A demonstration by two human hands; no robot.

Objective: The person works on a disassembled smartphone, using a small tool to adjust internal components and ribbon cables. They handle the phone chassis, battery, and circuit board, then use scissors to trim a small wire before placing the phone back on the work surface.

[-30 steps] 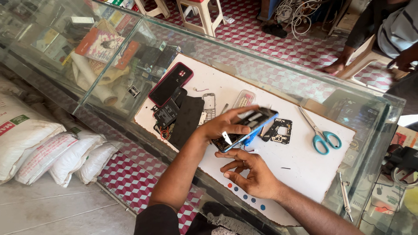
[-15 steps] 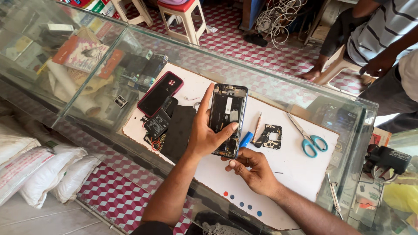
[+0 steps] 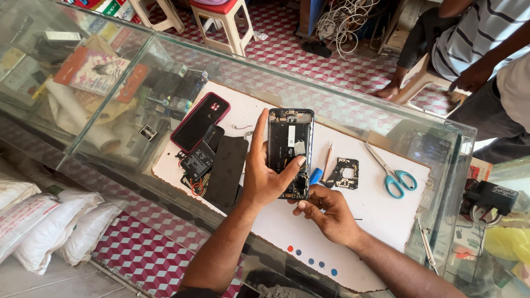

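**Opened phone held upright over the white mat**

Broadly, a glass display counter [image 3: 138, 77] fills the view, with a white work mat [image 3: 381, 209] lying on its top. Beyond it a red-topped stool [image 3: 223, 16] stands on the checked floor, and another person sits at the upper right, seen only as a striped sleeve and legs. White sacks [image 3: 33, 226] lie below the counter at the lower left.

Over the mat the left hand [image 3: 265, 176] is clamped on an opened phone body [image 3: 290, 149], thumb across its face and forefinger up its left edge, holding it upright with the inner parts showing. The right hand [image 3: 326, 212] sits just below, fingers curled against the phone's lower end and touching a blue tool [image 3: 315, 175]; whether it grips that tool I cannot tell.

On the mat lie a dark phone in a red case [image 3: 200, 121], a flat black panel [image 3: 226, 171], blue-handled scissors [image 3: 392, 174] and a small circuit frame [image 3: 345, 173] just beside the phone.
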